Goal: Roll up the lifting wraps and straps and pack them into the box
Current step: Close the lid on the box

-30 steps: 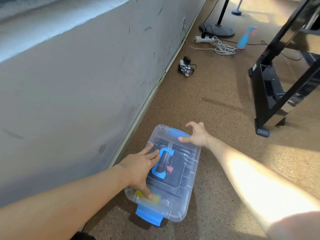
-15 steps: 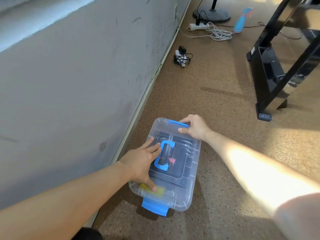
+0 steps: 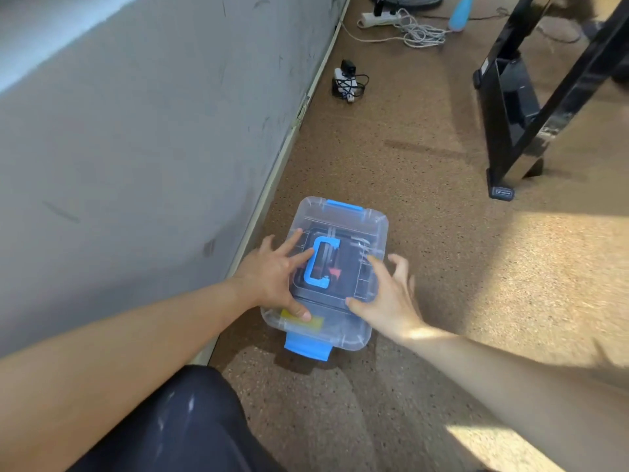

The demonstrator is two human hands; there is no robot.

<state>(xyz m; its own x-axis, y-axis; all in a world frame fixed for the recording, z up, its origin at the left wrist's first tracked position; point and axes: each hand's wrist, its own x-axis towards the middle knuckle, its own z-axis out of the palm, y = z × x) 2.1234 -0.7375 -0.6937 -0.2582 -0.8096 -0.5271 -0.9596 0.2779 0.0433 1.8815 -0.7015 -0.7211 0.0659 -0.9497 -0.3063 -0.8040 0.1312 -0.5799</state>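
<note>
A clear plastic box [image 3: 374, 226] with its lid on lies on the brown floor beside the grey wall. It has a blue handle [image 3: 315, 264] on top and blue latches at the far end [image 3: 344, 205] and the near end [image 3: 307, 347]. Dark rolled wraps with red marks [image 3: 345, 264] show through the lid. My left hand [image 3: 272, 277] lies flat on the lid's left side, fingers spread, thumb on a yellow label. My right hand [image 3: 388, 298] hovers with spread fingers at the box's right edge, fingertips at the lid.
The grey wall [image 3: 136, 148] runs along the left with a skirting strip. A black frame leg [image 3: 510, 131] stands to the right. A charger with black cable [image 3: 349, 81], a white power strip with cord [image 3: 401, 23] and a blue bottle [image 3: 459, 11] lie farther back. My dark-clothed knee [image 3: 177, 424] is at the bottom.
My right hand has left the far blue latch and come back to the box's right near side. The left hand stays flat on the lid. The view has tilted down and closer.
</note>
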